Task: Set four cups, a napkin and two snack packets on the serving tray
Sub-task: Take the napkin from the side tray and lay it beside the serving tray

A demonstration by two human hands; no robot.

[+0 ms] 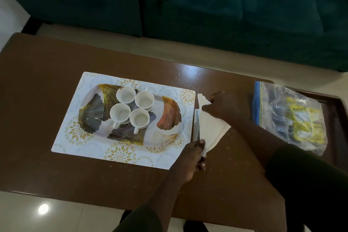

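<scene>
Several white cups point(132, 108) stand clustered upright on the leaf-patterned serving tray point(169, 115), which rests on a white and gold placemat point(120, 153). To the right of the mat a white napkin point(211, 128) lies on the brown table. My right hand point(221, 106) pinches the napkin's far corner. My left hand point(192, 158) grips its near corner. A clear zip bag point(282, 117) with yellow snack packets point(305, 122) inside lies further right.
The brown table point(56, 81) has its near edge close to me. The zip bag rests partly on a dark side tray or lower table point(337, 118) at the right. A dark green sofa point(207, 5) stands beyond the table.
</scene>
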